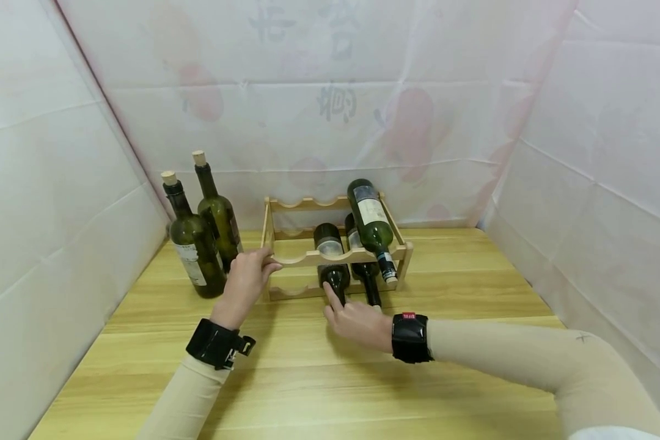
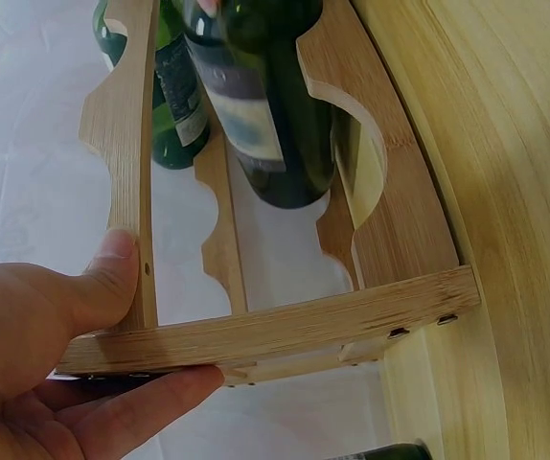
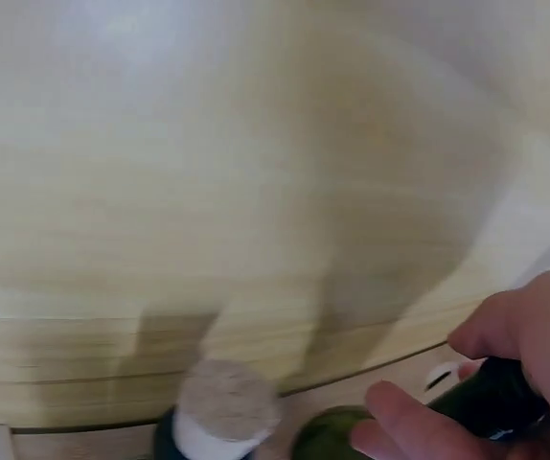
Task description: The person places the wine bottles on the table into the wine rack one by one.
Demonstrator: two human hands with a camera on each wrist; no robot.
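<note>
My left hand [image 1: 245, 280] grips the top front left corner of a wooden wine rack [image 1: 302, 260], thumb on the scalloped rail and fingers around the side bar [image 2: 285, 331]. With my right hand [image 1: 357, 322] I hold the neck of a dark wine bottle [image 1: 330, 244] lying in the lower tier, its neck toward me; the fingers wrap the neck [image 3: 491, 398] in the right wrist view. Beside it on the right lies a second lower bottle [image 1: 371, 287]. Above that one, a green bottle with a white label [image 1: 371, 211] rests in the top tier, cork end forward.
Two corked green bottles, one nearer [image 1: 189, 235] and one behind [image 1: 214, 201], stand upright left of the rack. The wooden table [image 1: 308, 391] runs back to a pale printed sheet [image 1: 308, 122], with more sheeting on both sides.
</note>
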